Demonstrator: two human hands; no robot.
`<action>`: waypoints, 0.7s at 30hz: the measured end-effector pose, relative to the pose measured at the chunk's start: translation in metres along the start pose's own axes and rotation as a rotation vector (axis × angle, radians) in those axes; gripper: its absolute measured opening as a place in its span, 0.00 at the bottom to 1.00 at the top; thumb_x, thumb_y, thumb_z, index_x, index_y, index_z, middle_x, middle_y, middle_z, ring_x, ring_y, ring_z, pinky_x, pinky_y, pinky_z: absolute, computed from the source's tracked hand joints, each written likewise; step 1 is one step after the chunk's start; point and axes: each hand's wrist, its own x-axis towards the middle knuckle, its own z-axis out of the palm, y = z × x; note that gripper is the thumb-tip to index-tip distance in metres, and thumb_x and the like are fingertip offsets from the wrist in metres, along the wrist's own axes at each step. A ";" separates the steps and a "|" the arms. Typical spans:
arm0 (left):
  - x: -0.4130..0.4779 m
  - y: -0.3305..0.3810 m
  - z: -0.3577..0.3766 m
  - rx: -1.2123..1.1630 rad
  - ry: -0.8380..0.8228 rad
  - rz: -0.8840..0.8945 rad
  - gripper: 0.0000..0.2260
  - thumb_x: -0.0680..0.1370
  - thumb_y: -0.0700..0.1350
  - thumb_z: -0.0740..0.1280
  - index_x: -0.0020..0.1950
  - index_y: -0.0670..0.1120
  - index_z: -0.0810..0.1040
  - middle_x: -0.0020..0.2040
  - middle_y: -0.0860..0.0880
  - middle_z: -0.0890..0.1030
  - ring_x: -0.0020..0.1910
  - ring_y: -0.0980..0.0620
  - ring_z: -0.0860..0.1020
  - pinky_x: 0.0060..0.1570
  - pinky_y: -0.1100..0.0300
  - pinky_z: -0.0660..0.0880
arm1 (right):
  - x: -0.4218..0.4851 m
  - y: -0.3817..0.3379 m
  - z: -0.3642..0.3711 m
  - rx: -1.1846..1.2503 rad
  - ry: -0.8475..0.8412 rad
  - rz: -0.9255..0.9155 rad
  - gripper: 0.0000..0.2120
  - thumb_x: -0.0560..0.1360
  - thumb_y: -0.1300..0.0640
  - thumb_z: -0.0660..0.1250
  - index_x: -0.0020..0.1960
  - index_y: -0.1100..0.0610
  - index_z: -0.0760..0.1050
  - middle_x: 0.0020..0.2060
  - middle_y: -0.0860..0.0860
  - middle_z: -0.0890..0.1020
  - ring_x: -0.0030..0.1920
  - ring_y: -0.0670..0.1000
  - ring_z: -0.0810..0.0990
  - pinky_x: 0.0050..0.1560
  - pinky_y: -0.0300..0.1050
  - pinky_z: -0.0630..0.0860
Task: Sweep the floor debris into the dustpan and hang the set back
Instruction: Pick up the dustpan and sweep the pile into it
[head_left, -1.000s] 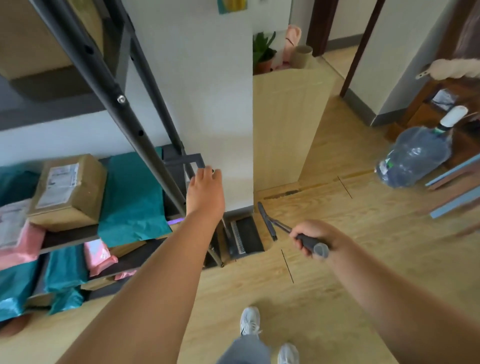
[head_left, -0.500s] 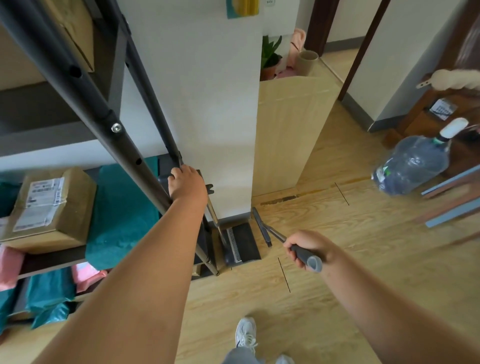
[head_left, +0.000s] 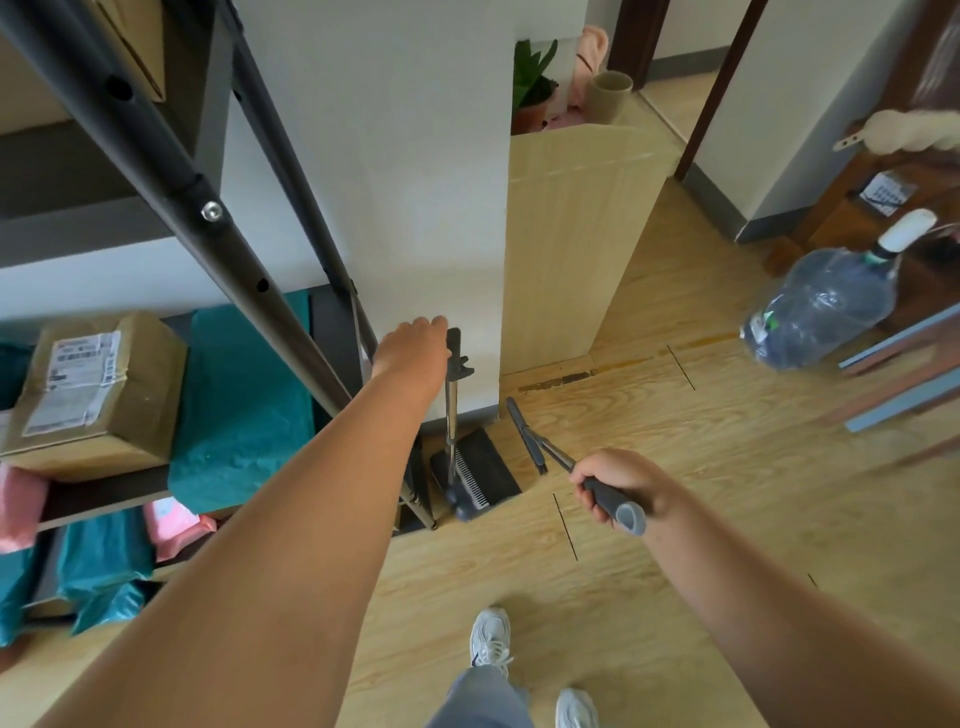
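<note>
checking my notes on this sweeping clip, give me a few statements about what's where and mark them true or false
1. The right hand holds the broom by its grey grip. True.
2. The dustpan lies out on the open floor. False: it stands by the wall, beside the shelf.
3. A cardboard box sits on the shelf. True.
4. The left hand rests on the cardboard box. False: it is up by the top of the dustpan's handle.
</note>
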 end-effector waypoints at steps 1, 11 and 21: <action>-0.006 0.007 0.000 -0.002 0.001 0.017 0.12 0.81 0.45 0.61 0.63 0.44 0.69 0.54 0.43 0.76 0.51 0.45 0.77 0.44 0.54 0.74 | -0.003 0.003 -0.002 -0.004 -0.001 -0.005 0.09 0.75 0.67 0.59 0.37 0.61 0.69 0.28 0.55 0.73 0.26 0.49 0.70 0.20 0.38 0.68; -0.117 0.069 0.006 -0.014 0.081 -0.197 0.16 0.80 0.58 0.60 0.57 0.46 0.73 0.45 0.48 0.78 0.46 0.47 0.79 0.39 0.55 0.74 | -0.051 0.045 -0.042 -0.220 -0.015 -0.092 0.04 0.77 0.67 0.60 0.44 0.62 0.69 0.26 0.53 0.73 0.17 0.46 0.70 0.18 0.34 0.67; -0.254 0.113 0.023 -0.094 0.134 -0.459 0.17 0.79 0.59 0.60 0.57 0.47 0.72 0.48 0.47 0.80 0.45 0.45 0.80 0.36 0.55 0.72 | -0.087 0.117 -0.085 -0.492 -0.066 -0.061 0.06 0.77 0.64 0.63 0.41 0.61 0.71 0.23 0.52 0.74 0.18 0.46 0.72 0.19 0.36 0.69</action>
